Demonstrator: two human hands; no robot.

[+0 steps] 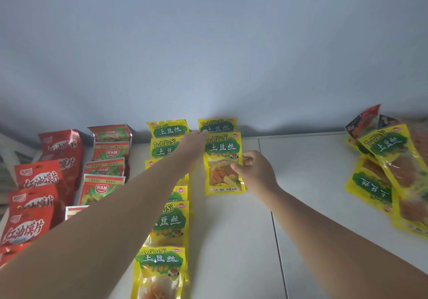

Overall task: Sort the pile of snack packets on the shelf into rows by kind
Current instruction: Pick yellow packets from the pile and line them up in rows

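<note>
White shelf (301, 183), centre frame: right hand (254, 171) pinches light, crinkly yellow packet (222, 159) by its side edge, left hand (194, 141) flat on its top corner.

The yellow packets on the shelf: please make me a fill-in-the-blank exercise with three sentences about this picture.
1. The right hand pinches the edge of a ____ packet.
2. The unsorted pile lies at the far ____ of the shelf.
3. The red packets form the row farthest ____, past the left hand.

Missing words: yellow; right; left
</note>
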